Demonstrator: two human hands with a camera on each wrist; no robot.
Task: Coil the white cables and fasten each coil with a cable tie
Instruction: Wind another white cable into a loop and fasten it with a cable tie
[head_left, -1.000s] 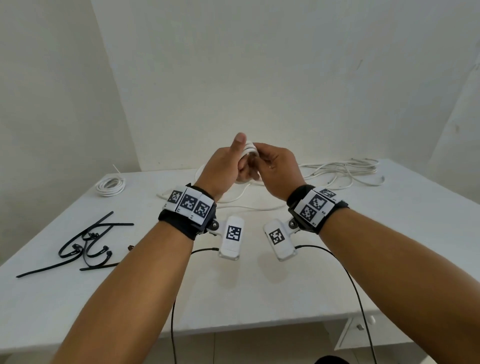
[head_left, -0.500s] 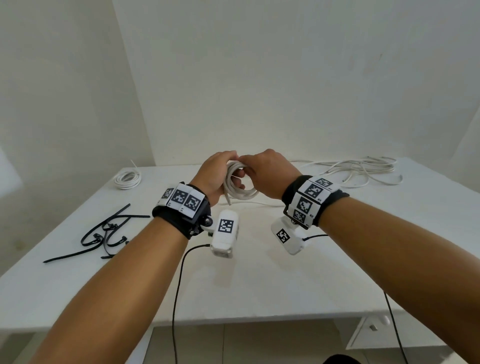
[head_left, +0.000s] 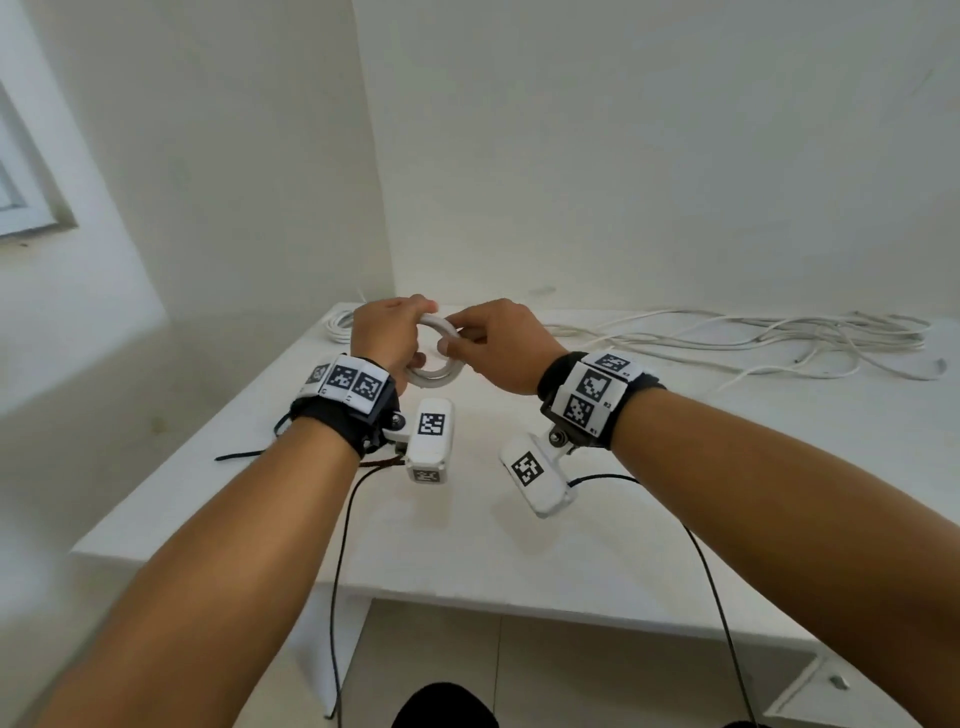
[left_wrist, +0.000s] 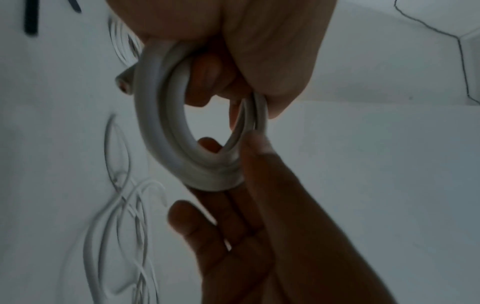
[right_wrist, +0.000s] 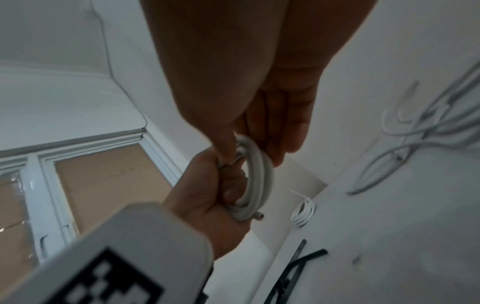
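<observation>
Two hands, left hand (head_left: 387, 332) and right hand (head_left: 501, 345), gripping one white coil (head_left: 434, 371), one tied coil (right_wrist: 302, 212) on table (head_left: 519, 545)

White table (head_left: 467, 545) against the wall, cables and ties on it.
A loose tangle of white cable (head_left: 769, 338) sprawls along the far right; a small coil (right_wrist: 302, 212) lies at the far left corner; black ties (right_wrist: 293, 271) lie near the left edge, well apart from the tangle.
</observation>
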